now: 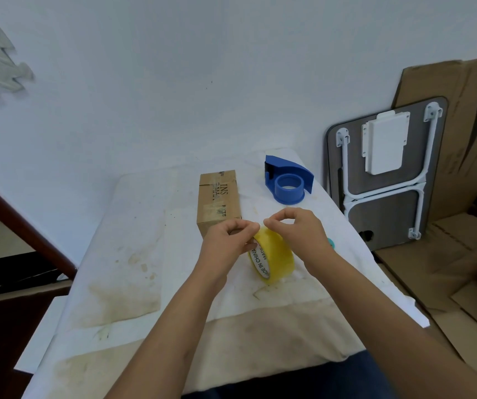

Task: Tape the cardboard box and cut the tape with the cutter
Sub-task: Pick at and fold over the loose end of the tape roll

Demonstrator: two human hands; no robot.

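A small brown cardboard box [219, 198] lies on the table's white cover, its near end behind my left hand. In front of it a yellow tape roll [274, 259] stands on edge, lifted slightly. My left hand [228, 240] grips the roll's top left rim. My right hand [296, 228] hovers over the roll with thumb and forefinger pinched together at its top; whether tape lies between them is unclear. A blue tape cutter [288, 180] rests farther back, right of the box, untouched.
The stained white cover [133, 254] spreads over the table. A folded grey lap table [387, 174] and flattened cardboard sheets [462, 156] lean against the wall on the right. A small teal object [331, 242] peeks out behind my right wrist.
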